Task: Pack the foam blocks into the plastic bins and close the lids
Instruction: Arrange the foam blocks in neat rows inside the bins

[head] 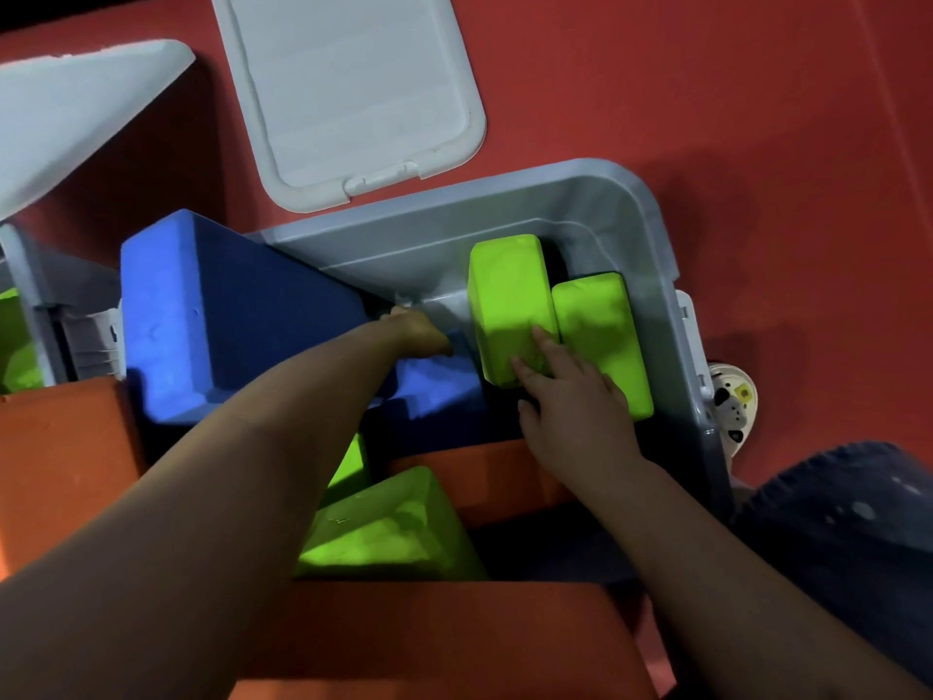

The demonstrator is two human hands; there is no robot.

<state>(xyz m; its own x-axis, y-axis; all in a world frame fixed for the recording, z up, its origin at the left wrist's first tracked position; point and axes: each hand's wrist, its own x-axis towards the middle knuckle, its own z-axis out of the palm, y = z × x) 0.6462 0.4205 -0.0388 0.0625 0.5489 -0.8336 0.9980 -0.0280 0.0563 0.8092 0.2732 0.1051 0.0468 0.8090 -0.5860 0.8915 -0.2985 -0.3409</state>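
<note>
Pressing a green block (510, 305), right hand (570, 406); no writing legible.

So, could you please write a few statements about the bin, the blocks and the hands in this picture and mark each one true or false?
1. The grey bin has its lid on. False: it is open, and a white lid lies on the red floor behind it.
2. The right hand touches a green block inside the bin. True.
3. Two green blocks stand side by side at the bin's right end. True: a second green block is next to the first.
4. The big blue block lies flat inside the bin. False: it sits tilted over the bin's left rim.
5. The left hand rests on the white lid. False: it reaches into the bin beside the blue block.
</note>
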